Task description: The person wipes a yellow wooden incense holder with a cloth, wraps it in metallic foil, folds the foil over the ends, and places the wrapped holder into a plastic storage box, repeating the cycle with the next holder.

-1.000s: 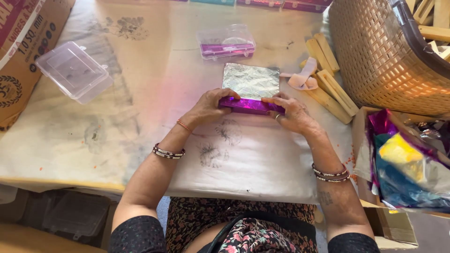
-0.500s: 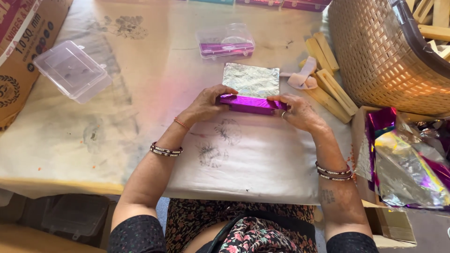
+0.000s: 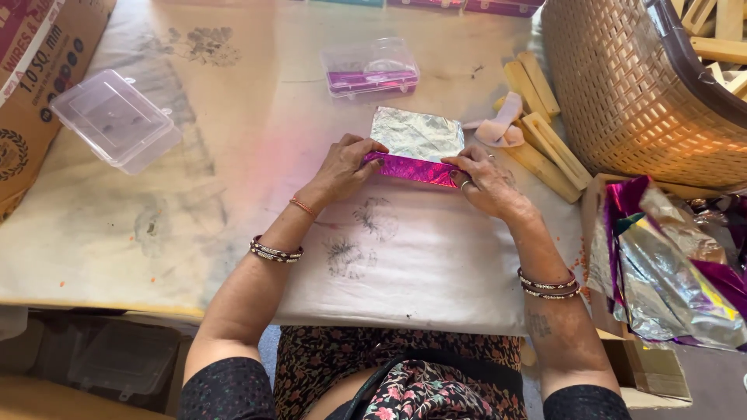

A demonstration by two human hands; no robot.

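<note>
We pinch both ends of a magenta foil strip (image 3: 412, 169) with our left hand (image 3: 342, 167) and right hand (image 3: 486, 179), pressing it flat over the silver foil sheet (image 3: 416, 134) to keep the fold crisp.

Your widest free room is the bare worktop (image 3: 194, 233) on your left hand's (image 3: 340, 167) side, running out to the clear box (image 3: 115, 118) and the carton (image 3: 35, 85) at the far left edge. The near strip in front of you is also open. Beyond the foil sheet (image 3: 416, 134), the lidded case (image 3: 370, 68) blocks a straight reach. Your right hand (image 3: 489, 183) is hemmed in: wood sticks (image 3: 545, 144) lie just beside it, the basket (image 3: 630, 101) rises behind them, and foil wrappers (image 3: 661, 257) crowd the right edge.
</note>
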